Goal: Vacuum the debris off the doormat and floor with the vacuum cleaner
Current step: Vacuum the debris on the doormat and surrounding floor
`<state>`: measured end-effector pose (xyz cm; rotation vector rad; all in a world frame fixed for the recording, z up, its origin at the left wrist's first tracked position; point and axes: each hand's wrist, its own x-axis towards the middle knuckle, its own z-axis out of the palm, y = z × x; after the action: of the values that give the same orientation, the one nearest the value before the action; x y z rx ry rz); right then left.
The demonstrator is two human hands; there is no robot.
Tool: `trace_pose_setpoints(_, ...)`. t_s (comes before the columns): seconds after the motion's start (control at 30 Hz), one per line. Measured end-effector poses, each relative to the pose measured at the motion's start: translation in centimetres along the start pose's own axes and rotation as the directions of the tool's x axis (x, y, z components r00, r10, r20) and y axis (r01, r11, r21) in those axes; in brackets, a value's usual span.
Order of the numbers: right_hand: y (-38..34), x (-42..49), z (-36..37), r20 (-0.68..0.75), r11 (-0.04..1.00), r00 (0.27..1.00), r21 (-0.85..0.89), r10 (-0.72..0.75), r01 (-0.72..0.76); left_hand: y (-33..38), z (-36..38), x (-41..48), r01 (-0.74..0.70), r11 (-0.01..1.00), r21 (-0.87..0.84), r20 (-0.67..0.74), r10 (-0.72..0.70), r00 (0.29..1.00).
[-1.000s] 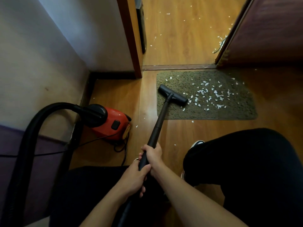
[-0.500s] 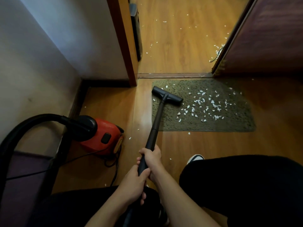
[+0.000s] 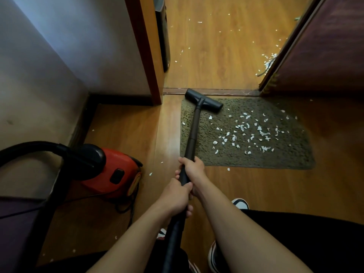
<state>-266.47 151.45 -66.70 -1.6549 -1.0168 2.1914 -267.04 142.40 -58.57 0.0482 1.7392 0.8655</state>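
We clench the black wand (image 3: 194, 127) in both fists: right hand (image 3: 194, 170) ahead, left hand (image 3: 175, 196) just behind it. The nozzle (image 3: 203, 100) sits at 12 o'clock on the far-left corner of the doormat (image 3: 285, 154), beside the threshold. White debris (image 3: 244, 131) lies mid-mat at 1 o'clock (more on the floor (image 3: 216, 56) beyond). The red canister (image 3: 118, 170) is at 9 o'clock, markings unreadable. The hose (image 3: 39, 145) is cut off at the left.

Bare forearms (image 3: 236, 223) lead back from the left hand (image 3: 175, 198) and right hand (image 3: 194, 170); black clothing (image 3: 305, 243) covers the legs below and right of both hands; a white-toed shoe (image 3: 240, 203) with dark trim shows right of the right hand; a white-soled dark shoe (image 3: 213, 255) sits below it.
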Motion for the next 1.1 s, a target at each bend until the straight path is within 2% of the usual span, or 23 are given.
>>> trace_pose_setpoints(0.1, -0.7, 1.2, -0.1, -0.004, 1.0, 1.0, 0.012, -0.007, 0.007, 0.7, 0.6, 0.8, -0.02, 0.998, 0.051, -0.018, 0.021, 1.0)
trace_pose_setpoints(0.57, -0.6, 0.1, -1.2, -0.051, 0.999, 0.998, 0.041, -0.026, 0.028, 0.4, 1.2, -0.5, -0.025, 0.996, 0.086, 0.008, 0.024, 1.0)
trace_pose_setpoints(0.9, -1.7, 0.4, 0.1, 0.008, 1.0, 1.0, -0.012, -0.018, 0.018, 1.4, 0.3, 0.1, 0.008, 0.999, 0.042, -0.032, -0.007, 0.999)
trace_pose_setpoints(1.1, 1.0, -3.4, 1.0, 0.025, 0.999, 1.0, -0.032, 0.013, -0.013, -1.6, -1.1, -3.1, -0.001, 0.998, 0.07, -0.069, 0.005, 0.998)
